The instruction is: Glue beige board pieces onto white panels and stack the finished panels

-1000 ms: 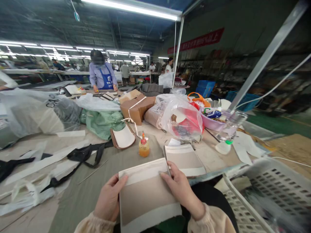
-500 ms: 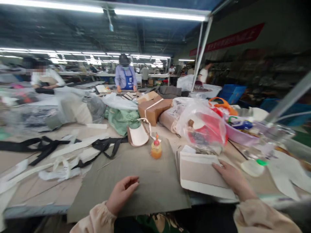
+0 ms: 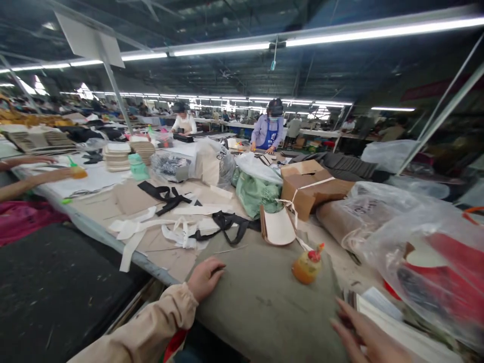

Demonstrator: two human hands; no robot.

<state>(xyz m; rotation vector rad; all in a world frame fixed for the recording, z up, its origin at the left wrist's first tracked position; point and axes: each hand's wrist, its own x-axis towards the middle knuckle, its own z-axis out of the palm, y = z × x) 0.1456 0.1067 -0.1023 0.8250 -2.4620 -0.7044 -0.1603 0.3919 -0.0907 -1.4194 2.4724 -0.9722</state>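
Note:
My left hand (image 3: 206, 277) is at the left edge of the grey-green sheet (image 3: 260, 297), its fingers loosely curved with a small gap to the thumb and nothing seen between them. On the sheet's right side, my right hand (image 3: 365, 333) is slightly blurred, fingers spread, beside a stack of pale flat panels (image 3: 397, 322). The hand partly covers that stack, and whether it touches the stack I cannot tell. Between and beyond both hands stands a small squeeze bottle (image 3: 305, 267) with orange contents and a red top. Behind it, white-faced rounded panels (image 3: 280, 227) lean together.
Black straps (image 3: 230, 227) and white strips (image 3: 179, 232) lie left of the sheet. A brown wrapped bundle (image 3: 313, 186), a green bag (image 3: 257, 191) and clear plastic bags (image 3: 427, 252) stand behind and right. At far left, another person's arm (image 3: 45, 177) reaches over the table; a co-worker (image 3: 268, 131) stands opposite.
My view has swung left, so the table's contents sit further right. My right hand has come off the top of the pale panel stack. My left hand is now at the sheet's left edge.

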